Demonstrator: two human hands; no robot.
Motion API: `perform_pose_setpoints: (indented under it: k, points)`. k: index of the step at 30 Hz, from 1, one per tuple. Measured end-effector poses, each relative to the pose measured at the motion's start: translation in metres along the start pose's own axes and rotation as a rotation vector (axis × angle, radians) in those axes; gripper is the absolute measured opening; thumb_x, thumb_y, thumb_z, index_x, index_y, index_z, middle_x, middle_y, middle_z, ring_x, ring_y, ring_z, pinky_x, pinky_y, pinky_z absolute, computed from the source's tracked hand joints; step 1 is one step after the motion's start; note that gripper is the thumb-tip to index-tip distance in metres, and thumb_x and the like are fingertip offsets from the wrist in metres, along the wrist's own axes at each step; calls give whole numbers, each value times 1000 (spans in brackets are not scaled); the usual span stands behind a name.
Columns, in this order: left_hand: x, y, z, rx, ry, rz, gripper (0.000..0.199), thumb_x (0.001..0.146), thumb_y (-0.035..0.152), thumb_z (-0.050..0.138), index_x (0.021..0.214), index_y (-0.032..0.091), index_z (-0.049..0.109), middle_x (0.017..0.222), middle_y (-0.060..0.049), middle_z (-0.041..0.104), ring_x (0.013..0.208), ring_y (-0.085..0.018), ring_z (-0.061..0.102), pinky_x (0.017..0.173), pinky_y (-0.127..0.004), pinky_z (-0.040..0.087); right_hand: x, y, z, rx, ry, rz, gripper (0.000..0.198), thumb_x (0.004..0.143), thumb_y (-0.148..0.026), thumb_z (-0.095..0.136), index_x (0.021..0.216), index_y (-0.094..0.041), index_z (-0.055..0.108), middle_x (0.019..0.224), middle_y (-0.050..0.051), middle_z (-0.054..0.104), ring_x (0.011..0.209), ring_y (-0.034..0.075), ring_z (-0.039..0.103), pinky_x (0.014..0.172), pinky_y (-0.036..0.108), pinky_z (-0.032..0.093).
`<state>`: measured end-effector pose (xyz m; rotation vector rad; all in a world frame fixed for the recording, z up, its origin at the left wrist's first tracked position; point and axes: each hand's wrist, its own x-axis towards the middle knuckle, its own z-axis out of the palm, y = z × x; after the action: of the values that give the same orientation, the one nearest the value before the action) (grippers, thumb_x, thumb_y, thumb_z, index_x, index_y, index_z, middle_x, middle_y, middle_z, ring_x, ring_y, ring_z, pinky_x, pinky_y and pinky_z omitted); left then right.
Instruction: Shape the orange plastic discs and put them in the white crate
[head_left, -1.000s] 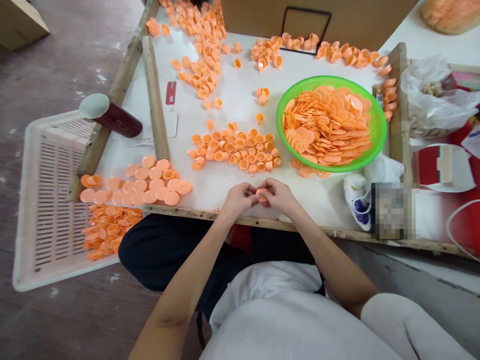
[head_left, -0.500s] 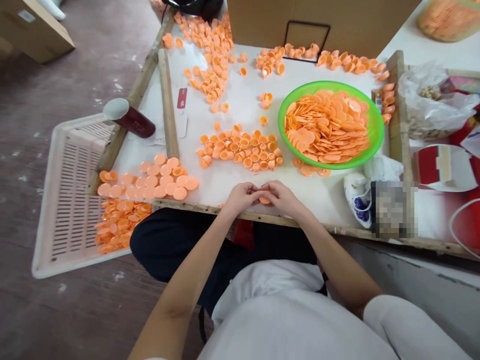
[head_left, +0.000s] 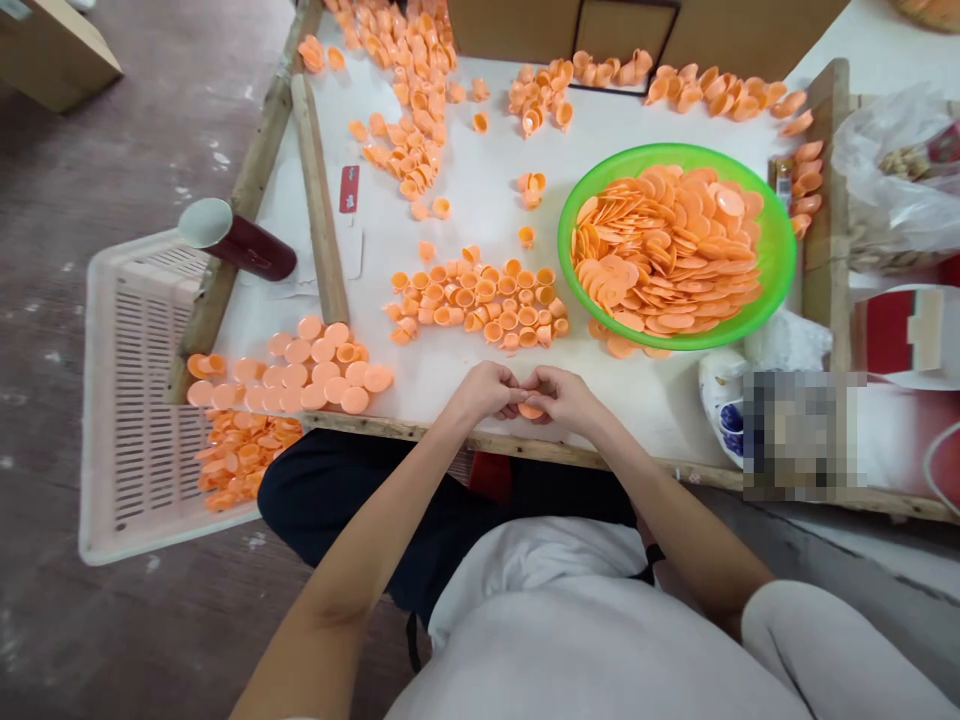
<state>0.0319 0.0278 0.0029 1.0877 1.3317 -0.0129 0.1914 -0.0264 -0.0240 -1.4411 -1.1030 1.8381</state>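
At the near edge of the bench [head_left: 637, 405], the right hand [head_left: 562, 395] is pinching 1 orange disc [head_left: 530, 411]; the left hand [head_left: 484, 392] is meeting it with bunched fingertips, though I cannot tell what they are gripping there; 1 second ago the disc was lying up between the 2 sets of fingertips, and now it is showing lower, on the person's side of them; the hands are otherwise working close to the same spot; to their left, the loose discs [head_left: 295, 375] are keeping their spread; just beyond the hands, the small cups [head_left: 465, 297] are sitting in the same cluster; to the right, the green bowl [head_left: 781, 240] is still holding its heap; at the back, more cups [head_left: 412, 90] are lying unchanged beside the cardboard box [head_left: 517, 30].
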Motion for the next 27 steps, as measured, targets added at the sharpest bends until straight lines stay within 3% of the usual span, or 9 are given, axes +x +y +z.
perform_pose_setpoints:
  k: [6, 11, 18, 23, 27]
  points:
    - [-17, 9, 3, -3, 37, -17, 22, 72, 22, 76, 64, 13, 58, 52, -2, 64, 53, -14, 65, 55, -24, 55, -14, -17, 2, 10, -8, -30, 16, 73, -30, 67, 82, -19, 58, 74, 1, 66, 65, 15, 64, 58, 29, 58]
    - [-32, 0, 13, -28, 99, 48, 19, 81, 23, 67, 69, 14, 56, 53, -2, 63, 52, -13, 64, 55, -24, 54, -20, -8, 5, 17, -65, -118, 23, 72, -31, 69, 88, -19, 58, 77, 0, 67, 70, 15, 66, 67, 31, 58]
    - [-34, -8, 19, 31, 176, 170, 15, 80, 23, 62, 70, 15, 55, 52, -2, 61, 53, -16, 64, 52, -25, 51, -22, 5, 15, -82, 64, -155, 28, 79, -37, 61, 100, -18, 59, 78, 1, 67, 63, 14, 65, 61, 29, 56]
    - [-38, -32, 29, 89, 365, 331, 11, 81, 27, 60, 77, 17, 60, 61, -1, 65, 56, -15, 63, 59, -26, 51, -39, -2, 25, -203, 222, -287, 38, 78, -41, 62, 109, -19, 61, 101, 8, 67, 67, 15, 64, 62, 32, 57]
    - [-61, -56, -7, 180, 637, 360, 12, 84, 30, 59, 86, 20, 64, 75, -3, 67, 73, -17, 65, 72, -28, 52, -43, -5, 29, -137, 330, -256, 53, 75, -49, 62, 118, -18, 56, 117, 13, 60, 64, 15, 64, 57, 35, 58]
